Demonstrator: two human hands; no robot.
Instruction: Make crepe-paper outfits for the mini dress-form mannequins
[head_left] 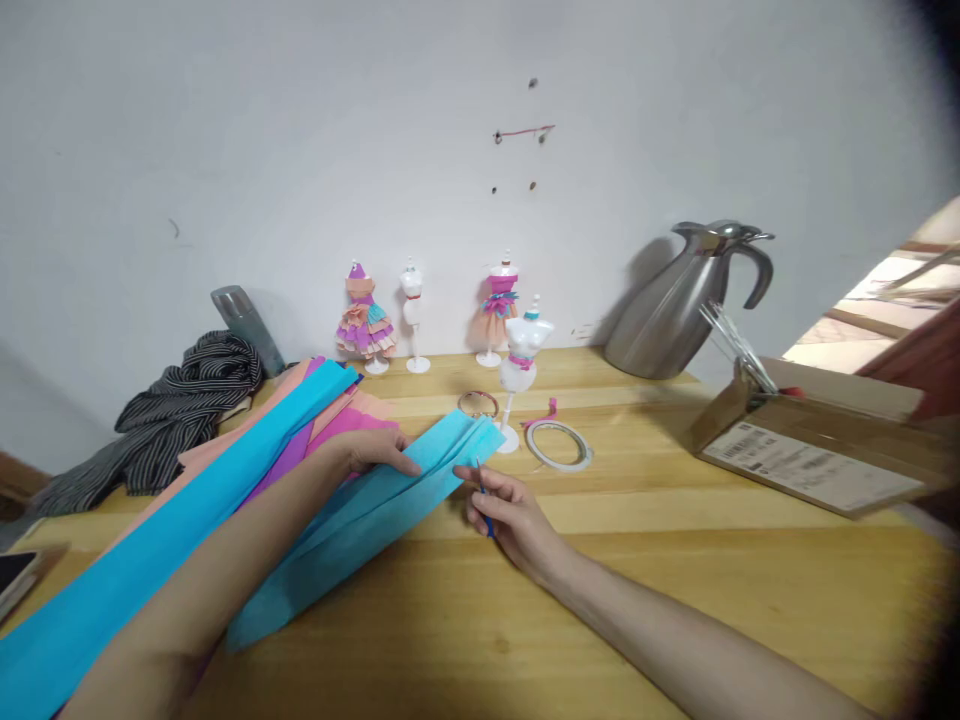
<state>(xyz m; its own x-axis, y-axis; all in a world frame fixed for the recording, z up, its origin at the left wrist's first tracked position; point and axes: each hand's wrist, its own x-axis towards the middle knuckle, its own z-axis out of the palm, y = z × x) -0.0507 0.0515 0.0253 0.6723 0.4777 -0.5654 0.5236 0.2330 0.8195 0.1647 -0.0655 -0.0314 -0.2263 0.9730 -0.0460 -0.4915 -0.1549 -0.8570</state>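
Tabletop below, left hand pinches blue paper, right hand a half-hidden tool.

The right hand is partly hiding the blue tool — my view is cropping a device at the worktop's left edge.

No legible text, white label on cardboard box, too blurred to read
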